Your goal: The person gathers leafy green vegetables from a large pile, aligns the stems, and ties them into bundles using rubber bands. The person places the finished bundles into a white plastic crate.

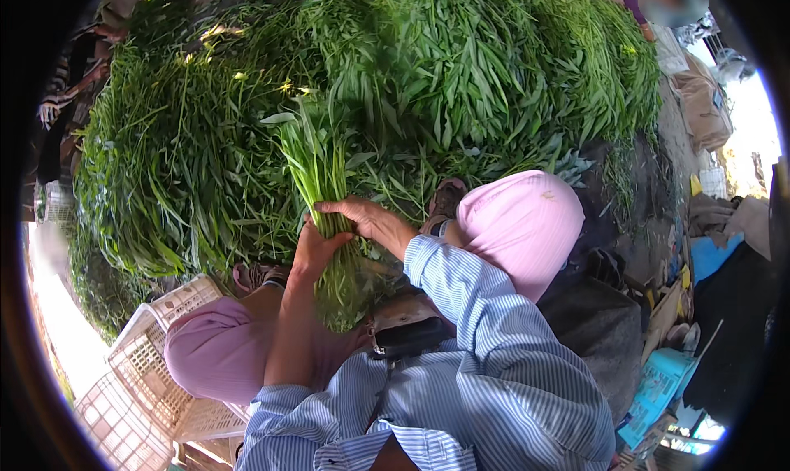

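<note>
Both hands hold one bunch of long-stemmed leafy greens [318, 168], by its look water spinach, upright before my body. My left hand [318, 245] wraps the lower stems from the left. Just above it, my right hand [355, 215] grips the same bunch from the right, its thumb across the stems. The leaves fan out above my hands, and stems and leaves hang below them. Beyond lies a large heap of the same kind of greens [457, 69], spread over the ground past my shoes. Parts of my fingers are hidden behind the stems.
A white plastic crate [148, 360] stands by my left knee. My pink-clad knees flank the bunch, and a small dark pouch [410, 335] lies at my waist. Other people's arms show at the upper left and upper right. Cloths and a blue packet [657, 394] lie at right.
</note>
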Demonstrator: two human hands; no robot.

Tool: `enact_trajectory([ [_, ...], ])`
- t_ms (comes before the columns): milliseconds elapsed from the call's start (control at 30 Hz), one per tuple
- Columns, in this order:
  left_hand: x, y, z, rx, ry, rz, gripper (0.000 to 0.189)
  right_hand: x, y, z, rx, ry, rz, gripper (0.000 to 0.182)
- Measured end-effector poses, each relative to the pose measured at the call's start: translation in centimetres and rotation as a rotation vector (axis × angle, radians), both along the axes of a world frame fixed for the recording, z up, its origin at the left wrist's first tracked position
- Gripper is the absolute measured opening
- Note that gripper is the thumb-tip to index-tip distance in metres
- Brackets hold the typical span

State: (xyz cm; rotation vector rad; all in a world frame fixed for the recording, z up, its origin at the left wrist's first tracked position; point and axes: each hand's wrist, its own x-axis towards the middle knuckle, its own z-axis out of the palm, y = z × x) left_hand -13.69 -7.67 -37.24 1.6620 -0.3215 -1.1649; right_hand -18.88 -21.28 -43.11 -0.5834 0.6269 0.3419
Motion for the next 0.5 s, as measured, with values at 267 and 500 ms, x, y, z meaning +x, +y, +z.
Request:
enact_trajectory([
  [267, 0.4, 0.5, 2.3, -0.083, 0.515, 0.121, 0.045, 0.9, -0.2, 8.0, -0.526, -0.279, 0.033, 0.038],
  [500, 2.1, 1.1, 5.8, -0.086, 0.444, 0.157, 0.069, 1.5, 0.1, 11.3, -0.189, -0.395, -0.168, 0.021],
])
